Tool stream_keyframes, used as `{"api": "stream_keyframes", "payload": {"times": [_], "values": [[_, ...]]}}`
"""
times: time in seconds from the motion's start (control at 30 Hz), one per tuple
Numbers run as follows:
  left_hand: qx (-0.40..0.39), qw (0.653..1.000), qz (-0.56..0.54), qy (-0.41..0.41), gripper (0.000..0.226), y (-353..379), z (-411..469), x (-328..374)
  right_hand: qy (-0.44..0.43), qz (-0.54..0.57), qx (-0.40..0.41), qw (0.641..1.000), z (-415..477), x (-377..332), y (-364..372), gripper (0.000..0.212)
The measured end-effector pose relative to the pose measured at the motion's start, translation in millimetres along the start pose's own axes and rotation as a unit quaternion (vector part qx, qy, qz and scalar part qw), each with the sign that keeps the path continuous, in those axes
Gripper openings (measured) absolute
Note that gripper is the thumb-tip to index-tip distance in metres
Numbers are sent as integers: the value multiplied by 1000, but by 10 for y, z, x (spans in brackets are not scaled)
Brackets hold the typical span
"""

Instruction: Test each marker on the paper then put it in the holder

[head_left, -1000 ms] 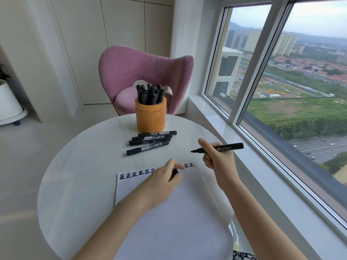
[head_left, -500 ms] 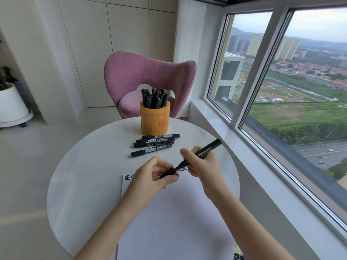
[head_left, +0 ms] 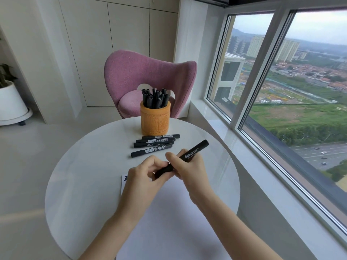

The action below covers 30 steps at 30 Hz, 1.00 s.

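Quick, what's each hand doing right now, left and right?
The left hand: closed, pinching the cap end of the marker.
The right hand: closed, gripping the same marker's barrel.

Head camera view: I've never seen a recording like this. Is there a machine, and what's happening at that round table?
There is no machine here: a person wears one wide-angle camera on the head, so you look down at their two hands. The left hand and right hand both grip one black marker, the left at its near end. On the round table lie a sheet of paper with writing at its top edge, four more markers side by side, and an orange holder with standing markers. Behind stands a pink chair.
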<state>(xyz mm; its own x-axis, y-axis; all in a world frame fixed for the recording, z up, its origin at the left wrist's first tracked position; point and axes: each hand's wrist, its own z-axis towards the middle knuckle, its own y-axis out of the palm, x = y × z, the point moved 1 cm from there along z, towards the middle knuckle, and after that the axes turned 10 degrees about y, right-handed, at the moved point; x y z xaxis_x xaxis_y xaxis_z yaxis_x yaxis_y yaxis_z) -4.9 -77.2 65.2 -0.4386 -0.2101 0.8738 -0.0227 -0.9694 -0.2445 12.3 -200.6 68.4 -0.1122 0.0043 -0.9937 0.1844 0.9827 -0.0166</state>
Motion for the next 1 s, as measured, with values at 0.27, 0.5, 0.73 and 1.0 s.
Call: {"api": "stream_keyframes", "payload": {"times": [0.27,0.5,0.73,1.0], "values": [[43,997,56,21,5,-131,142,-69,94,-97,-59,989,88,-147,-40,64],[71,988,125,48,12,-283,358,-84,-297,-286,-4,911,208,-189,-133,19],[51,991,104,66,17,-215,602,-16,-337,-290,-12,896,541,-244,31,11],[61,983,165,59,9,-270,951,-300,-210,-23,129,969,1216,-599,75,14]]}}
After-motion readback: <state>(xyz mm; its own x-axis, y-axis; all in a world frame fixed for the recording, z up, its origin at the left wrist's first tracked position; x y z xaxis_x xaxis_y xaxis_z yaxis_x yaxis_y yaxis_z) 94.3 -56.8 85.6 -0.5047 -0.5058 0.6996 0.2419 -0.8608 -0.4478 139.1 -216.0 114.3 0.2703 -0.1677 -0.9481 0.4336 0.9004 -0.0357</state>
